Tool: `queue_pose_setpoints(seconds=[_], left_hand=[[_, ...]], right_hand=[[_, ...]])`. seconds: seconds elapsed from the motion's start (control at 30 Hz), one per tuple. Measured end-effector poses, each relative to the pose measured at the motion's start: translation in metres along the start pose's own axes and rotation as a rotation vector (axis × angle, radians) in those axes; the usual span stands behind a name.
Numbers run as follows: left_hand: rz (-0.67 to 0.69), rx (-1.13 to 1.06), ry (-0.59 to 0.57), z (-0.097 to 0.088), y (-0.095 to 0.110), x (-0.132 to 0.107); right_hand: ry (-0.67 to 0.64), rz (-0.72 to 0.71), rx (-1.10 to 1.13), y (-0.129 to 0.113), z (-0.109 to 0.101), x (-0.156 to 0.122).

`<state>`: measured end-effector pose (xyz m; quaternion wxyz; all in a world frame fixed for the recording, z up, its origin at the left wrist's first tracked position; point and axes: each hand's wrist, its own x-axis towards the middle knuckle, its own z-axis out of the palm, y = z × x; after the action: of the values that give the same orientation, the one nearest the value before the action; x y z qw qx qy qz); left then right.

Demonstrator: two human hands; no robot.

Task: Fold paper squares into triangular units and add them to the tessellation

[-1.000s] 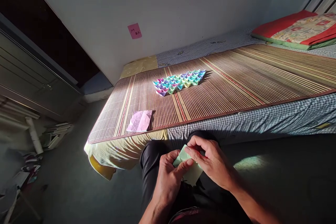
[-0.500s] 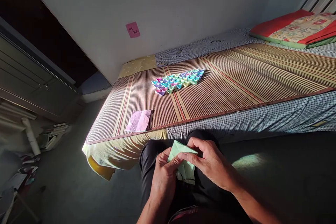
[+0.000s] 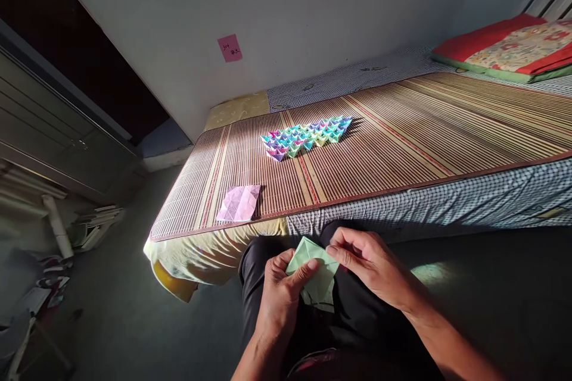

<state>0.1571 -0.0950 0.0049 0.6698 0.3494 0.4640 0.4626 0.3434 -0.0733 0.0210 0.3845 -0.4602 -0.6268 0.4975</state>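
A partly folded sheet of light green paper (image 3: 319, 283) is held over my lap, its top corner pointing toward the bed. My left hand (image 3: 282, 286) grips its left side, thumb pressed flat across the front and fingers behind. At the paper's right corner, my right hand (image 3: 364, 259) pinches the edge between thumb and forefinger. On the bed mat lies a creased pink paper sheet (image 3: 239, 203), spread flat near the front edge. Farther back stand several small folded paper pieces (image 3: 308, 137) in blue, green, purple, yellow and pink, packed in rows.
A striped bamboo mat (image 3: 384, 161) covers the bed, over a checked sheet (image 3: 469, 199) that hangs down the front. A red floral folded quilt (image 3: 513, 47) rests at the far right. One pink note (image 3: 230, 48) is stuck to the wall. Books (image 3: 99, 223) are stacked on the left.
My right hand has slid from the middle of the green paper to its right corner, and its thumb no longer lies across the front. My left hand keeps its hold.
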Motion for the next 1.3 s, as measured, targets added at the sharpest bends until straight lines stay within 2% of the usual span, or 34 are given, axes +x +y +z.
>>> queue_pose_setpoints(seconds=[0.13,0.37,0.67,0.77,0.87,0.93,1.03,1.17,1.3], left_hand=[[-0.011,0.073,-0.018,0.006,0.004,-0.002],[0.05,0.194,0.044,0.005,0.002,-0.005],[0.117,0.367,-0.072,-0.005,0.0,-0.011],[0.142,0.378,-0.033,-0.013,-0.001,-0.01],[0.18,0.312,0.023,-0.016,0.009,-0.008],[0.202,0.277,0.008,-0.012,0.019,-0.006],[0.126,0.279,-0.073,-0.001,0.032,-0.003],[0.157,0.336,-0.003,0.011,0.033,-0.003],[0.191,0.407,0.03,0.015,0.027,-0.004]], right_hand=[[-0.05,-0.057,0.015,-0.004,0.01,0.002],[0.05,-0.095,-0.053,-0.003,0.027,0.002],[0.019,-0.084,-0.111,0.0,0.014,0.002],[0.044,-0.082,-0.113,-0.001,0.006,0.001],[0.041,-0.086,-0.125,-0.003,0.003,0.0],[0.004,-0.098,-0.16,-0.005,0.005,-0.001],[-0.02,-0.144,-0.254,-0.008,0.012,0.0],[0.027,-0.174,-0.377,-0.011,0.018,0.002],[0.052,-0.156,-0.435,-0.011,0.017,0.003]])
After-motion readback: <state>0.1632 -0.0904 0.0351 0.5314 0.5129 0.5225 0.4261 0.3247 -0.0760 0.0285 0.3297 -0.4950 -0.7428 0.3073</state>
